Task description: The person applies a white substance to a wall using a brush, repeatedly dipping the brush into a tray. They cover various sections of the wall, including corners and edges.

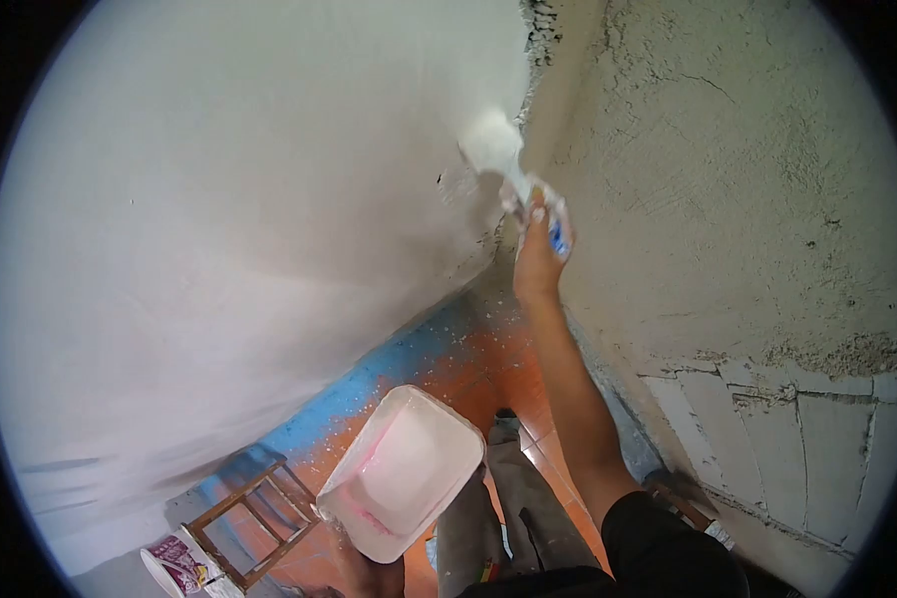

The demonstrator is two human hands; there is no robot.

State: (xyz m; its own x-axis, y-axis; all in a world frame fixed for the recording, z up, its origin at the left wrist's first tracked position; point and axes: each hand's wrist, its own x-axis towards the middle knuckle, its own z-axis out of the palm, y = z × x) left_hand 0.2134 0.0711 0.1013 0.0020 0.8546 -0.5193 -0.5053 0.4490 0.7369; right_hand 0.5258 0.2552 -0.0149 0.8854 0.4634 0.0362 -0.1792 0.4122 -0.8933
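- Head view: our right hand (pixel 543 239) grips the scraper (pixel 492 145), extended to reach the wall (pixel 249 149).
- Our left hand (pixel 364 570), well apart, holds the tray (pixel 409 468) steady.

Left of my right hand (pixel 543 234), the smooth wall (pixel 249 149) leaves a broad open stretch where I could slide sideways along its face. Close on my right, the rough wall (pixel 728 199) meets it in a corner and stops me swinging far that way; the jagged plaster edge (pixel 540 35) runs up beside that corner. Lower down, the tub (pixel 357 453) on my left hand (pixel 369 573) blocks the straight way down to part of the floor (pixel 508 374). My legs (pixel 528 498) take up the room just right of it. The wooden frame (pixel 231 495) and the bucket (pixel 174 563) stand in the way beyond the tub's left side. Between tub and right forearm, a gap opens down to the tiles.
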